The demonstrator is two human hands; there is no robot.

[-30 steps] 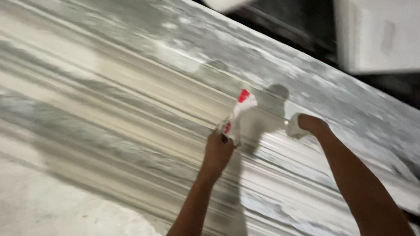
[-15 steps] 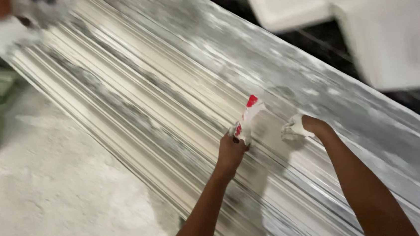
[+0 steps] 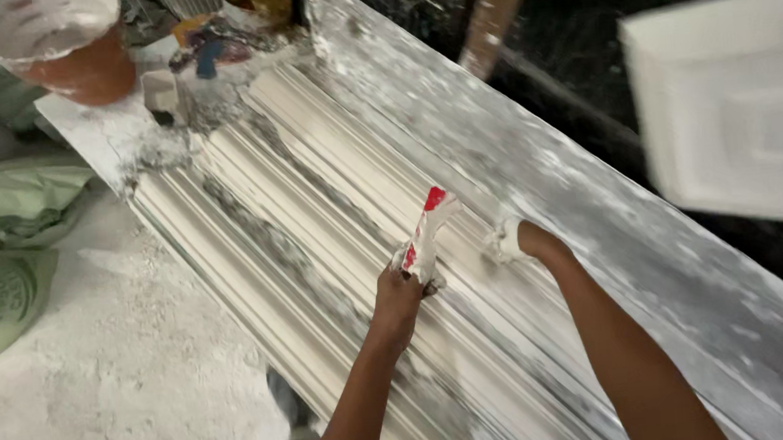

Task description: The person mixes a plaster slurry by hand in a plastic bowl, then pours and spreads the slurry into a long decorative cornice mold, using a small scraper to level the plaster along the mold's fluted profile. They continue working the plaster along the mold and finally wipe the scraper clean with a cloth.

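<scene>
Both hands sit lower on the ribbed plaster moulding [image 3: 316, 207] now; my left hand [image 3: 397, 294] clamps a red-and-white scraper [image 3: 428, 231] upright above its fingers (right hand [image 3: 509, 239] plaster-coated, grip unclear).

head view, looking steeply down, close

Both arms are bare from the wrist to the lower edge of the view; no sleeve, watch, band or glove shows on either. The left hand [image 3: 397, 294] is bare too, with light dusty white smears about the knuckles and fingers. The right hand [image 3: 509, 239] is thickly coated in wet white plaster up to the wrist, so its fingers cannot be told apart.
</scene>
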